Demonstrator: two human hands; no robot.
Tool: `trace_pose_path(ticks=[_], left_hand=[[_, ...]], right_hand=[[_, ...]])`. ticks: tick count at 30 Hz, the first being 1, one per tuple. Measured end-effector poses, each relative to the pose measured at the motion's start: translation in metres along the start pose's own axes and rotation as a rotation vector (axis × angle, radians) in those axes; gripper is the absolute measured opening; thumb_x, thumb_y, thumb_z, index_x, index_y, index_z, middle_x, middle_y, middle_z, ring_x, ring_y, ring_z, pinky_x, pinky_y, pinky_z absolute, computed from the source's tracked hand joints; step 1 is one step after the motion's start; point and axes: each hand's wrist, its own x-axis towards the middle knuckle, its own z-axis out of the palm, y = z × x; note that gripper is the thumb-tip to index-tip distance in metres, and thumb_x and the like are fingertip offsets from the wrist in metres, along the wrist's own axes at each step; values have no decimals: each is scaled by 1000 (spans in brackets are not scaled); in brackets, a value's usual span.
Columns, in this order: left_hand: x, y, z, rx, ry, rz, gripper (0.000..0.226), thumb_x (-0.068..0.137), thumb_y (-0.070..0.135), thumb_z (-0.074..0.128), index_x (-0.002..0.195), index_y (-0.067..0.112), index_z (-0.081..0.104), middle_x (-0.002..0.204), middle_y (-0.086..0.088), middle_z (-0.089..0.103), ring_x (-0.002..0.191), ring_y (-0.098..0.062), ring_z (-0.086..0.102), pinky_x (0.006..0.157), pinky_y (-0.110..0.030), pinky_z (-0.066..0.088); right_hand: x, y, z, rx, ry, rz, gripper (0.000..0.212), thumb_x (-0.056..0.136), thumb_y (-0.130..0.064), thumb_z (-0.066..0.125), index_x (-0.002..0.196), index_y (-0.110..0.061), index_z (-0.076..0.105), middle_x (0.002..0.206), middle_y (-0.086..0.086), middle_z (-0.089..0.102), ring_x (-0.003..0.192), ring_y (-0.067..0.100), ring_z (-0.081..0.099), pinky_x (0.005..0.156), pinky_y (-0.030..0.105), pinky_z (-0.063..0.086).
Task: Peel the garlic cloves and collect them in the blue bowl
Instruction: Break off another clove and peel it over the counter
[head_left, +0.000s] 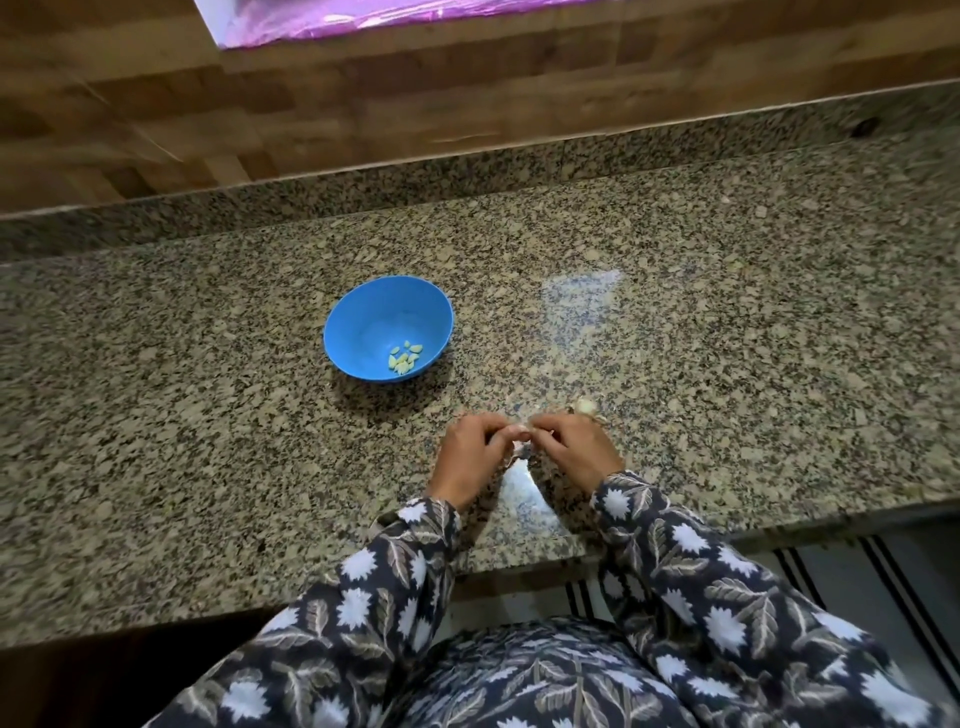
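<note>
Both hands were together near the front edge of the speckled granite counter (208, 415). The left hand (470, 452) and right hand (571, 449) had their fingers curled in, tips meeting on a small pale garlic clove (519, 435). Both looked to be pinching it, so my guess is mid-peel. The clove was mostly hidden by fingers, so I couldn't tell its long axis or how much skin was left.

Key relation: the round blue plastic bowl (363, 322) sat forward and to the left of the hands, apart from them and upright. The left hand was the nearer 1. I saw only bare granite on the line from the hands to the bowl, so the drop-in looks like a short diagonal reach, away from the body and leftward.

The bowl held a small cluster of peeled yellowish cloves (405, 357), bunched on the near-right side of its floor. So the job is partly done.

Just beyond the right hand's knuckles lay a pale papery garlic lump (586, 405), either the rest of the bulb or skins. It was too small to say which. It was on the far side from the bowl, so not in the way.

A wood-pattern wall (311, 104) ran behind the counter, and a striped floor mat (883, 571) lay below on the right.
</note>
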Motion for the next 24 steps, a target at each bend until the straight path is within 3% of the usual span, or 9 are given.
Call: trace_pose_path(ticks=[2, 3, 6, 8, 11, 14, 19, 24], left_hand=[[-4, -2, 0, 204, 15, 122, 16, 94, 18, 55, 98, 11, 69, 72, 7, 60, 60, -1, 52, 51, -7, 40], [-4, -5, 1, 255, -1, 160, 17, 95, 17, 53, 99, 9, 67, 77, 3, 61, 64, -5, 53, 53, -9, 40], [-5, -7, 4, 249, 2, 186, 17, 96, 15, 50, 96, 8, 66, 76, 2, 58, 63, -5, 50, 54, -11, 38], [-4, -8, 3, 198, 26, 198, 17, 95, 14, 52, 96, 7, 67, 76, 1, 60, 64, -6, 52, 56, -12, 41], [-5, -10, 1, 160, 50, 247, 19, 92, 10, 56, 106, 4, 67, 92, -7, 67, 79, -12, 61, 72, -20, 53], [-5, -10, -1, 105, 120, 253, 21, 87, 10, 62, 106, 5, 68, 95, -6, 70, 77, -8, 61, 73, -18, 54], [-7, -13, 3, -90, 122, 136, 19, 83, 14, 68, 100, 8, 71, 87, -2, 71, 76, -15, 67, 70, -32, 58], [-10, -17, 8, -11, 192, 222, 20, 81, 12, 70, 100, 7, 71, 92, -3, 72, 79, -12, 67, 72, -28, 58]], right_hand=[[-1, 0, 0, -55, -22, -14, 27, 96, -24, 45, 96, -7, 66, 72, 1, 60, 55, 7, 47, 65, 16, 45], [-2, 0, 0, -81, -17, -21, 26, 95, -24, 46, 93, -8, 67, 67, -4, 54, 53, 5, 44, 59, 14, 42], [-4, -3, 2, -106, 23, -11, 26, 95, -24, 47, 83, -11, 66, 62, -7, 49, 53, 7, 43, 62, 21, 45], [-3, -5, 3, 57, 32, 89, 25, 92, -21, 51, 74, -13, 66, 60, -5, 52, 52, 9, 42, 57, 21, 40], [0, -7, 0, 602, -13, 276, 27, 89, -7, 53, 64, -8, 62, 53, -2, 55, 48, 10, 44, 51, 17, 38], [-1, -9, -4, 928, -71, 382, 25, 90, 0, 47, 70, 0, 62, 51, -2, 58, 39, 4, 49, 41, 13, 40], [-5, -11, -4, 891, -56, 381, 25, 88, 5, 47, 68, 3, 61, 63, 8, 58, 38, 3, 50, 41, 14, 40], [-4, -11, 3, 1126, -78, 552, 19, 91, -2, 45, 77, 1, 57, 61, 4, 58, 36, 6, 49, 31, 15, 27]])
